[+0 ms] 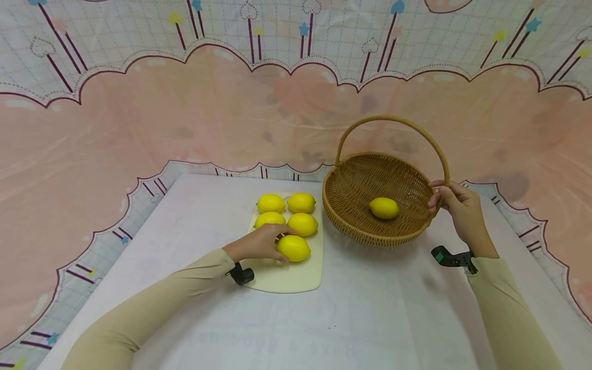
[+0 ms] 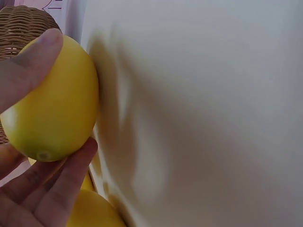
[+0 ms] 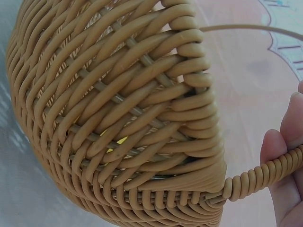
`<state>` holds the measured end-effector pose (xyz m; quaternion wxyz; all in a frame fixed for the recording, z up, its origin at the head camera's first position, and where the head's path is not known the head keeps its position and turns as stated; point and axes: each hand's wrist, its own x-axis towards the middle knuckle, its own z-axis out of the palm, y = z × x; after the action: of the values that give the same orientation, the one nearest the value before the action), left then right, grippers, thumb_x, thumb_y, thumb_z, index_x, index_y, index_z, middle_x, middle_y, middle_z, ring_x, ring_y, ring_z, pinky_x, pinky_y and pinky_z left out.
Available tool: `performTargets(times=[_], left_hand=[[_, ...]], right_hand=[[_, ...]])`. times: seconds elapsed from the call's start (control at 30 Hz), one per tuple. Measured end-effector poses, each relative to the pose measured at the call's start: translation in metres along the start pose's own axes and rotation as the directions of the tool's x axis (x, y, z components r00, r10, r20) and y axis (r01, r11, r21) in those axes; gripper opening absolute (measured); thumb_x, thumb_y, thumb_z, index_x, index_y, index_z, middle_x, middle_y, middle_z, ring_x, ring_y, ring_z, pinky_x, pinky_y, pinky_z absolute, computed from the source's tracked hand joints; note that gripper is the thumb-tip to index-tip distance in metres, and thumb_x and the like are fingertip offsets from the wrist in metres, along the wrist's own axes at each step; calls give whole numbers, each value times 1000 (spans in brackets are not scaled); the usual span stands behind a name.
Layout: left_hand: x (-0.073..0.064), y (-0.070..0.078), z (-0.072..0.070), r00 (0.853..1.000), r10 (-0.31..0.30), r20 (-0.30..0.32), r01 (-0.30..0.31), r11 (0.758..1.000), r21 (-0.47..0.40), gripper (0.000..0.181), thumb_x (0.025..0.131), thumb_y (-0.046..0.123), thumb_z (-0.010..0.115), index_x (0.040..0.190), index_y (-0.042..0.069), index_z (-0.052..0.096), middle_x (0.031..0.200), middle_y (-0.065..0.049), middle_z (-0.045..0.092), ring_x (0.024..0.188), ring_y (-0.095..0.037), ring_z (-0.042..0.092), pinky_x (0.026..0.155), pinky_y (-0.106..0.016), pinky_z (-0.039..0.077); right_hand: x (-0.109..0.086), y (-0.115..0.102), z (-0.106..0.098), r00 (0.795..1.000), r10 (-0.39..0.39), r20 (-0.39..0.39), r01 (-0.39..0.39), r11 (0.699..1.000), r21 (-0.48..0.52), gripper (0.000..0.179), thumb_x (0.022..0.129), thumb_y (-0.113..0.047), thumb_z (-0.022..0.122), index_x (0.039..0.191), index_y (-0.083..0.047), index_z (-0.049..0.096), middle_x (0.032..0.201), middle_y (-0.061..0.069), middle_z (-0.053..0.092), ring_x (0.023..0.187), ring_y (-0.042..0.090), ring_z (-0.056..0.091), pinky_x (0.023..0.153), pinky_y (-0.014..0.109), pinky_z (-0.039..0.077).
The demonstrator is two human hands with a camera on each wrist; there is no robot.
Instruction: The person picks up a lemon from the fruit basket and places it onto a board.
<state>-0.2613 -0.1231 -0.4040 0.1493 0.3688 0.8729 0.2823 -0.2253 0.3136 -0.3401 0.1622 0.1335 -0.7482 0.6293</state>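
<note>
My left hand (image 1: 262,243) pinches the nearest yellow lemon (image 1: 294,248) at the front of a group on a cream cutting board (image 1: 282,280). In the left wrist view, the thumb lies on one side of that lemon (image 2: 57,104) and the fingers on the other, close to the board's surface. Several more lemons, such as the one just behind (image 1: 302,224), sit in two columns on the board. My right hand (image 1: 458,208) grips the base of the handle (image 1: 393,118) of a brown wicker basket (image 1: 351,226), which tilts toward me. One lemon (image 1: 384,208) lies inside it.
The board and basket stand side by side on a white-covered table (image 1: 361,308). Behind the table hangs a pink and white patterned cloth (image 1: 222,108). A black wrist camera (image 1: 242,275) sits beside the board's left edge, and another (image 1: 448,257) is on the right wrist.
</note>
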Motion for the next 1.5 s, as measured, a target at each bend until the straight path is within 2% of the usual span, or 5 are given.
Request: performTargets(times=[0.17, 0.63, 0.97, 1.27, 1.5], left_hand=[[-3, -1, -1, 1000, 2, 16, -2, 1000, 19, 66, 70, 25, 83, 127, 5, 56, 121, -5, 62, 105, -19, 58, 94, -34, 49], [-8, 0, -8, 999, 6, 35, -6, 1000, 1, 62, 71, 19, 82, 127, 6, 57, 124, -7, 61, 104, -20, 59, 91, -29, 52], [0, 4, -1, 1000, 16, 23, -15, 999, -43, 60, 73, 18, 81, 125, 2, 57, 123, -10, 61, 103, -21, 61, 86, -25, 54], [3, 7, 1, 1000, 26, 17, -25, 999, -34, 60, 72, 19, 81, 125, 4, 58, 122, -8, 62, 102, -20, 61, 85, -23, 54], [3, 5, 0, 1000, 18, 19, -17, 999, -43, 59, 72, 19, 81, 125, 7, 58, 122, -5, 62, 102, -18, 61, 87, -24, 53]], right_hand=[[-1, 2, -1, 1000, -10, 13, 10, 1000, 24, 23, 97, -13, 49, 109, 2, 61, 70, -2, 66, 63, 9, 61, 65, 15, 54], [0, 2, -1, 1000, -1, -4, 1, 1000, -15, 20, 98, -17, 48, 106, -6, 63, 68, -4, 65, 63, 7, 61, 65, 14, 53], [0, 2, -2, 1000, 2, -10, -2, 1000, -27, 20, 97, -18, 49, 107, -6, 63, 69, -4, 65, 62, 7, 61, 65, 14, 53], [1, 3, -1, 1000, -5, -9, 4, 999, -41, 20, 98, -17, 48, 106, -7, 63, 68, -4, 65, 62, 7, 61, 66, 13, 53], [1, 2, -2, 1000, -9, 0, 9, 1000, -5, 19, 97, -16, 49, 107, -7, 63, 69, -3, 65, 62, 8, 61, 65, 14, 53]])
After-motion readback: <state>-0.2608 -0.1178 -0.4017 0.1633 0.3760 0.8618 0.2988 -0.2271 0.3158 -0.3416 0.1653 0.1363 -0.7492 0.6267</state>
